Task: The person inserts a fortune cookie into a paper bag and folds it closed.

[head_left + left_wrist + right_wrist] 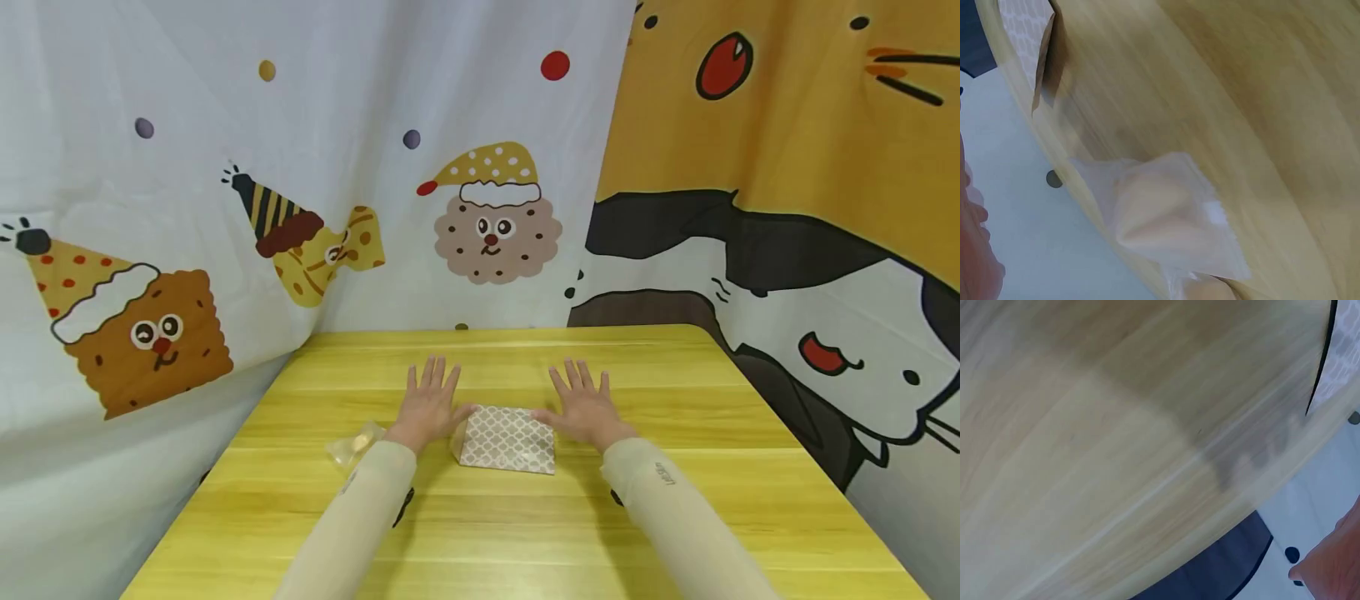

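Note:
A patterned paper bag (508, 440), white and beige, lies on the wooden table between the two hands. To its left, my left hand (427, 410) is spread with the fingers straight, its thumb overlapping the bag's upper left corner in the head view. On the other side my right hand (588, 408) is spread likewise, thumb tip over the upper right corner. Neither hand grips anything. Beside the left wrist lies a clear plastic packet (352, 448); in the left wrist view, a packet (1166, 212) shows a pale, rounded item inside, with part of another below it.
The yellow wood-grain table (495, 533) has rounded far corners. A white curtain (360, 75) printed with cartoon biscuits hangs behind and to the left. Cartoon animals cover the fabric (810, 150) on the right.

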Motion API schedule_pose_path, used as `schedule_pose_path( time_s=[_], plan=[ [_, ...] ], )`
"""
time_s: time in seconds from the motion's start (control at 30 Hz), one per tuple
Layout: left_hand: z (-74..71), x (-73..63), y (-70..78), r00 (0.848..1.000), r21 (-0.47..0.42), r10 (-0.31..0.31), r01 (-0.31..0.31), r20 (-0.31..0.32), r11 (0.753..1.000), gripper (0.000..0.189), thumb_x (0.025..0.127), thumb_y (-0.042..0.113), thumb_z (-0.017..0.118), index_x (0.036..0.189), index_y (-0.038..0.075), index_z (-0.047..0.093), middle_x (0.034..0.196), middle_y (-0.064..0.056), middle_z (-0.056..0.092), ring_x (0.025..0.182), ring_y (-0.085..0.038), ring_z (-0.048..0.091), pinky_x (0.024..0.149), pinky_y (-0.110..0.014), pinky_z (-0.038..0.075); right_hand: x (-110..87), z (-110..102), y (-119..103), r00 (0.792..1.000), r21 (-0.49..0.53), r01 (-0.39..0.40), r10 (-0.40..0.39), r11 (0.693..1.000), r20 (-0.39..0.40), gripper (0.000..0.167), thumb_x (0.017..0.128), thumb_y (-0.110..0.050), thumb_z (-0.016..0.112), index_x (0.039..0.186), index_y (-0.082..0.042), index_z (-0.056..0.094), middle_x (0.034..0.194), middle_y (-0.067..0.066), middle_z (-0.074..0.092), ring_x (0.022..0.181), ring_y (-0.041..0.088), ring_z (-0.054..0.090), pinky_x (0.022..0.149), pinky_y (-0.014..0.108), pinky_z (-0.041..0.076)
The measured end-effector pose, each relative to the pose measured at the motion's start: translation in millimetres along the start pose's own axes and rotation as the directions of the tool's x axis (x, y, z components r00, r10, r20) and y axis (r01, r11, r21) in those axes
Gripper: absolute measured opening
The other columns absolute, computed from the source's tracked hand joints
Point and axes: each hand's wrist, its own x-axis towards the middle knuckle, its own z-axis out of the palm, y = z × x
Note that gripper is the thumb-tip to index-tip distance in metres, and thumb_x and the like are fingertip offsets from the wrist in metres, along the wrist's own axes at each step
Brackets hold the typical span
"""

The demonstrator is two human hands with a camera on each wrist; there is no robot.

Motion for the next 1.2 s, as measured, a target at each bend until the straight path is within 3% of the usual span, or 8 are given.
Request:
schedule_pose_path(
  time_s=[0.3,0.7,0.97,1.2],
  plan=[
    [5.9,-3.9,-4.9,1.0,-0.007,0.01,-0.009,0.014,1.0,0.077,0.1,0.061,0.041,0.158,0.013,0.026,0.162,-0.02,0.012,0.15,-0.036,0.008,0.117,-0.061,0.003,8.9,18,-29,0.997,0.057,0.056,-0.059,0.997,0.044,0.093,0.093,-0.071,0.046,0.16,-0.014,0.016,0.164,0.019,0.002,0.15,0.039,-0.002,0.113,0.067,-0.003],
    [26.3,-9.9,0.3,0.995,-0.022,0.09,-0.089,0.032,0.996,0.079,0.097,0.062,0.047,0.157,0.014,0.03,0.162,-0.018,0.019,0.149,-0.036,0.014,0.118,-0.059,0.008,7.5,41,-56,0.987,0.071,0.109,-0.116,0.992,0.115,0.11,0.081,-0.08,0.054,0.16,-0.012,0.018,0.164,0.015,0.007,0.15,0.035,0.005,0.115,0.064,0.006],
    [30.3,-14.0,-0.1,0.989,-0.073,0.122,-0.116,0.079,0.991,0.078,0.098,0.062,0.046,0.156,0.012,0.031,0.16,-0.018,0.024,0.149,-0.035,0.015,0.118,-0.059,0.008,5.0,50,-56,0.98,0.12,0.099,-0.117,0.988,0.158,0.122,0.071,-0.084,0.06,0.159,-0.011,0.019,0.164,0.014,0.013,0.15,0.034,0.01,0.116,0.063,0.008],
    [32.5,-13.2,-1.9,0.979,-0.11,0.15,-0.135,0.141,0.985,0.076,0.098,0.061,0.047,0.157,0.015,0.031,0.161,-0.018,0.023,0.149,-0.035,0.013,0.118,-0.058,0.006,0.0,46,-44,0.974,0.163,0.099,-0.129,0.982,0.187,0.121,0.071,-0.08,0.066,0.158,-0.007,0.024,0.162,0.014,0.021,0.148,0.033,0.018,0.116,0.062,0.012]
  ],
)
